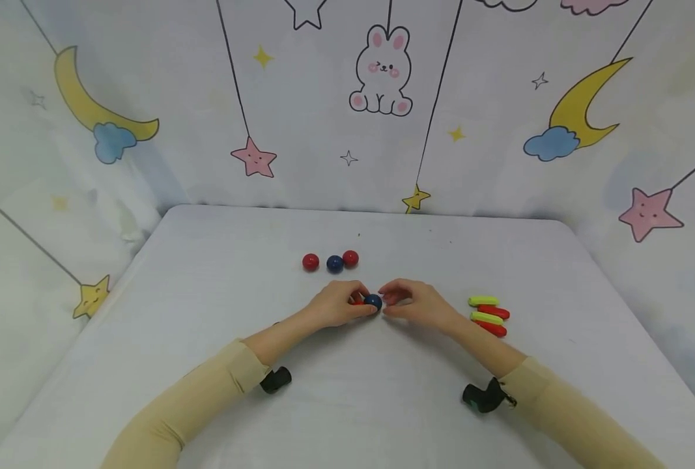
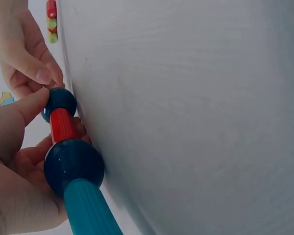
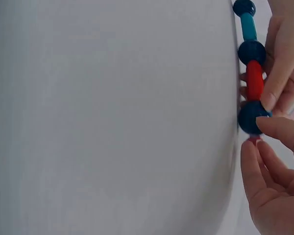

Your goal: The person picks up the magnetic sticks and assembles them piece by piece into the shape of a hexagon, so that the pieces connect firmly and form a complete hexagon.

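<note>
My left hand (image 1: 338,305) grips a short chain of balls and sticks against the white table (image 1: 206,293). In the left wrist view the chain runs from an end blue ball (image 2: 59,102) through a red stick (image 2: 62,125) and a second blue ball (image 2: 73,165) to a teal stick (image 2: 90,210). The right wrist view shows a third blue ball (image 3: 244,7) at its far end. My right hand (image 1: 410,301) meets the end blue ball (image 1: 373,301), its thumb on the ball (image 3: 252,117). It pinches a small red stick (image 1: 389,298), mostly hidden by the fingers.
Two red balls (image 1: 310,262) (image 1: 350,258) and a blue ball (image 1: 335,264) lie in a row behind my hands. Several yellow-green and red sticks (image 1: 489,314) lie side by side right of my right hand. A patterned curtain (image 1: 347,130) encloses the table.
</note>
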Tool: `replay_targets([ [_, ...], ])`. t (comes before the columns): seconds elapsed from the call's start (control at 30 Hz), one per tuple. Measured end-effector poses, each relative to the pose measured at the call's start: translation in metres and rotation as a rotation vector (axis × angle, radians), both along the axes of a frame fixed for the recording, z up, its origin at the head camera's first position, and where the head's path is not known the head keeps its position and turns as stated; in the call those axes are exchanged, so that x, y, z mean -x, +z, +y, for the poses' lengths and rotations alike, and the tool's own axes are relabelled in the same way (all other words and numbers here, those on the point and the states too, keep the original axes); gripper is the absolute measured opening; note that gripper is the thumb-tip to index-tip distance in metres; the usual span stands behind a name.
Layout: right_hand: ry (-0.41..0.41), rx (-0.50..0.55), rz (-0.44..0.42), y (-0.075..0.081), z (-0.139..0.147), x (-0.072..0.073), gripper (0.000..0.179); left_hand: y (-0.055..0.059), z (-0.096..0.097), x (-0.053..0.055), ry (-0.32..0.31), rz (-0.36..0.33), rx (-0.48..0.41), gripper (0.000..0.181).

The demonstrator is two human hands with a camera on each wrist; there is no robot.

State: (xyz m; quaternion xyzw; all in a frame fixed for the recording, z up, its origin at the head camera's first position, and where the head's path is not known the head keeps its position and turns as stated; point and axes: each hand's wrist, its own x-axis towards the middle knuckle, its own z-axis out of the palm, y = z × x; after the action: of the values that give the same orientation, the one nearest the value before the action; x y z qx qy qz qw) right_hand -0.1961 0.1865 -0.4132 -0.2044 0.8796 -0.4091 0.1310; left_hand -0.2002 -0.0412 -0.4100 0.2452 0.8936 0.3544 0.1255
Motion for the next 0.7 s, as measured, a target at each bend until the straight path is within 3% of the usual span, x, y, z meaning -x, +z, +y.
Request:
replay_targets([
  [0.13,-0.051,-0.043,0.018,0.009,0.026,-0.002,0.029,-0.001,-0.001,0.0,-0.001,0.006,0.004,0.029],
  [0.47,-0.198,-0.189,0.185,0.024,0.108,-0.013,0.022,-0.004,-0.005,0.0,0.0,-0.016,-0.006,0.03],
  [0.7,-0.262,-0.284,0.17,0.025,0.132,-0.021,0.025,-0.007,-0.006,0.001,-0.003,-0.025,-0.024,0.031],
])
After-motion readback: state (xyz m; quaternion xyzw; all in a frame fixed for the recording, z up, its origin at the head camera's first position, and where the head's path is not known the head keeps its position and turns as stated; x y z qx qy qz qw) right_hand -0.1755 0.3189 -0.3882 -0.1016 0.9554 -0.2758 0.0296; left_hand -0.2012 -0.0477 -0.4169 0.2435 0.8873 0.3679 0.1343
